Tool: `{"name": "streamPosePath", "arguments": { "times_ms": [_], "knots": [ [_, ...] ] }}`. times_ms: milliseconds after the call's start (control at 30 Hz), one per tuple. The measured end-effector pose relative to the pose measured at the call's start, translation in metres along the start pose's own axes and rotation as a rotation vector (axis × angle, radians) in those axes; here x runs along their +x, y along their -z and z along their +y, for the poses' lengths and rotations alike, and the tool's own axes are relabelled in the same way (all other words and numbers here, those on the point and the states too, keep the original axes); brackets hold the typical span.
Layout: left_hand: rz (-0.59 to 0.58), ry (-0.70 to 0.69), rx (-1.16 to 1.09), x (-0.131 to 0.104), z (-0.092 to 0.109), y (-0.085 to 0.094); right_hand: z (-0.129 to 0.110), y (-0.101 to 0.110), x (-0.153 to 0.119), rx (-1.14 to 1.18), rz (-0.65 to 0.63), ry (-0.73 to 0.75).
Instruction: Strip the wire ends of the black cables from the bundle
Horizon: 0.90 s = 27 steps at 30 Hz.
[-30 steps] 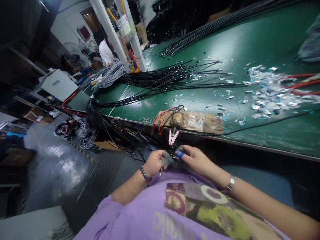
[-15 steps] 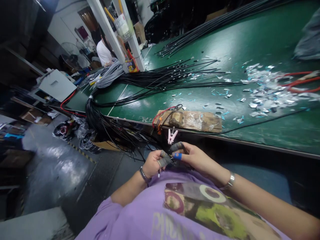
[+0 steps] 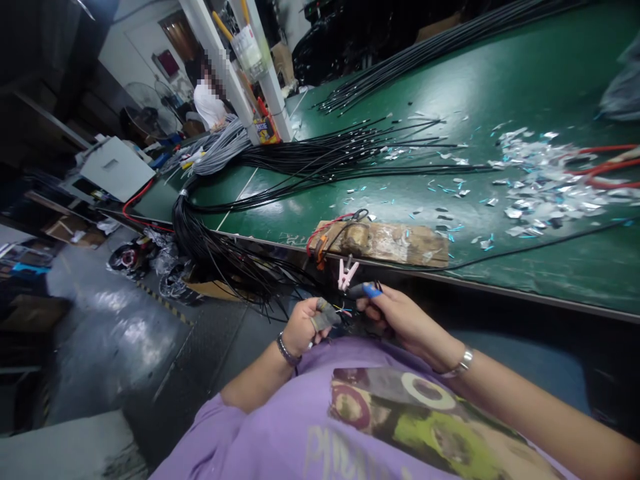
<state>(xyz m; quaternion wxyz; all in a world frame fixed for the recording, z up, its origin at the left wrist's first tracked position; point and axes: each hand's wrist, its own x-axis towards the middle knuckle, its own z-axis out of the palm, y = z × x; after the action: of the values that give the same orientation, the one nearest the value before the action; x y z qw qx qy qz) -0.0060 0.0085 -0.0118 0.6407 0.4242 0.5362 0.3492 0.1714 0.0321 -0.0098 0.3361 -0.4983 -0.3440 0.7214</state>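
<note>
My left hand [image 3: 306, 325], its fingertips wrapped in grey tape, pinches the end of a black cable. Thin coloured wires [image 3: 344, 311] fan out of that end, past my fingertips toward the right. Just right of them is my right hand [image 3: 395, 310], thumb and forefinger pressed together, with blue and dark wrapping on the fingers. Whatever lies between those fingers is too small to make out. A pink clothespin [image 3: 346, 273] sits at the table edge right above both hands, beside a worn wooden block [image 3: 400, 244] with red and black leads.
Black cables [image 3: 310, 157] lie in a bundle across the green table [image 3: 280, 217], some hanging over its edge. Foil and blue scraps [image 3: 540, 180] are strewn at right near red-handled scissors [image 3: 610, 167]. A white post [image 3: 215, 60] rises at the back; a person [image 3: 209, 103] is beyond it.
My right hand has drawn slightly up and right, away from my left. The coloured wires between the hands now show, spread apart. My left hand keeps its pinch on the cable.
</note>
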Motion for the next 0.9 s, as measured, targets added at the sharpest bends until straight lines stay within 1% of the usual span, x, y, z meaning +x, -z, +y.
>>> {"name": "streamPosePath", "arguments": {
  "times_ms": [133, 233, 333, 433, 633, 900],
  "knots": [
    [-0.008, -0.057, -0.093, -0.003, 0.012, 0.001, -0.016, -0.004, 0.008, 0.038, -0.120, -0.030],
    [0.018, -0.099, -0.154, 0.000, 0.020, 0.001, -0.029, -0.009, 0.016, 0.075, -0.205, 0.024],
    [0.024, -0.126, -0.197, 0.004, 0.024, 0.000, -0.035, -0.013, 0.019, 0.128, -0.263, 0.083],
    [0.005, -0.118, -0.201, 0.007, 0.026, -0.003, -0.035, -0.016, 0.020, 0.189, -0.274, 0.098],
    [0.010, -0.080, -0.165, 0.008, 0.027, -0.007, -0.035, -0.020, 0.023, 0.273, -0.285, 0.025],
    [0.003, -0.064, -0.126, 0.011, 0.021, -0.007, -0.033, -0.023, 0.026, 0.303, -0.252, 0.050]
  ]
}}
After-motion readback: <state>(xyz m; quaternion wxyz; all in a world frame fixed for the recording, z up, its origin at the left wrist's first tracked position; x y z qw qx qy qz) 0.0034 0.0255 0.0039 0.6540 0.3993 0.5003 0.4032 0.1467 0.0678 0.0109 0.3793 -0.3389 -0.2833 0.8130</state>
